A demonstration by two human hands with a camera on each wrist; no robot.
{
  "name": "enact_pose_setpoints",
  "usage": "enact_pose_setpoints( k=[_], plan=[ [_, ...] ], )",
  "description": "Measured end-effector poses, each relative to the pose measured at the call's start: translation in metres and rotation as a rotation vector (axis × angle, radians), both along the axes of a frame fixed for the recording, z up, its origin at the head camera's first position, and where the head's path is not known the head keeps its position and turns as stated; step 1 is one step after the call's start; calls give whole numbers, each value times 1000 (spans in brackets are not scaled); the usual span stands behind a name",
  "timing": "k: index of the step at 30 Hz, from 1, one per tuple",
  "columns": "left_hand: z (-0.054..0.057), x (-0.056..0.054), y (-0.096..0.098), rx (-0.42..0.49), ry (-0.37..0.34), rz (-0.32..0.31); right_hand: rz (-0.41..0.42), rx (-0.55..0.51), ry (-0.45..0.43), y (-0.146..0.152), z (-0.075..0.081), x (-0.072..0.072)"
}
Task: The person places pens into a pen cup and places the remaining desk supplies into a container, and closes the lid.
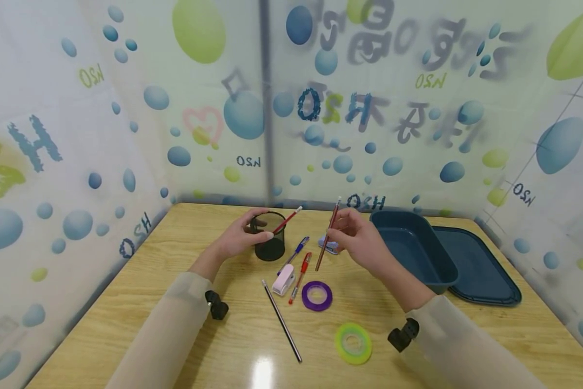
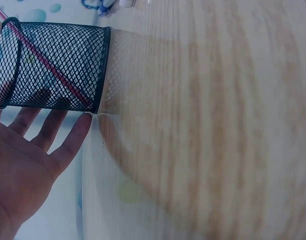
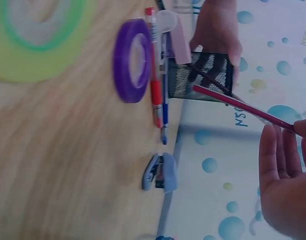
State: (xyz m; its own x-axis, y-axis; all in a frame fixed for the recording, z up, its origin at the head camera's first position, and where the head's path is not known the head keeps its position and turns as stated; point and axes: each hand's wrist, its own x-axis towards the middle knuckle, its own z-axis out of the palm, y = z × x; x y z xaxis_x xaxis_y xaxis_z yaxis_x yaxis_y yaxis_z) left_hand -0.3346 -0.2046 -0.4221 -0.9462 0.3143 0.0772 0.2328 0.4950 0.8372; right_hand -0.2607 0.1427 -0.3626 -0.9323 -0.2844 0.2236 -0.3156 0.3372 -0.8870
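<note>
A black mesh pen cup (image 1: 270, 250) stands upright near the back of the table, with a red pencil (image 1: 288, 219) leaning inside it. My left hand (image 1: 238, 236) holds the cup, thumb on the near side and fingers round the far side; in the left wrist view those fingers (image 2: 73, 142) lie along the mesh. To the right of the cup, my right hand (image 1: 364, 243) pinches a second dark red pencil (image 1: 329, 233) near its eraser end, above the table. Its lower end points down toward the table and touches nothing that I can see.
Between the hands lie a blue pen (image 1: 299, 247), a red pen (image 1: 301, 274), a pink stapler (image 1: 285, 277) and a light blue stapler (image 1: 328, 246). Nearer are purple tape (image 1: 306, 298), yellow-green tape (image 1: 353, 357) and a black pencil (image 1: 282, 322). A dark blue bin (image 1: 413, 243) and tray (image 1: 486, 265) stand right.
</note>
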Motion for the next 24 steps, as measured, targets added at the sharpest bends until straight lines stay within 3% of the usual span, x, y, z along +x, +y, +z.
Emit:
enact_pose_setpoints(
  k=[12,24],
  plan=[
    [0,-2,0,20,-5,-12,-27,-182,49,-41,27,-22],
    [-1,-2,0,25,-2,-17,-90,-186,-28,-68,11,-40]
  ],
)
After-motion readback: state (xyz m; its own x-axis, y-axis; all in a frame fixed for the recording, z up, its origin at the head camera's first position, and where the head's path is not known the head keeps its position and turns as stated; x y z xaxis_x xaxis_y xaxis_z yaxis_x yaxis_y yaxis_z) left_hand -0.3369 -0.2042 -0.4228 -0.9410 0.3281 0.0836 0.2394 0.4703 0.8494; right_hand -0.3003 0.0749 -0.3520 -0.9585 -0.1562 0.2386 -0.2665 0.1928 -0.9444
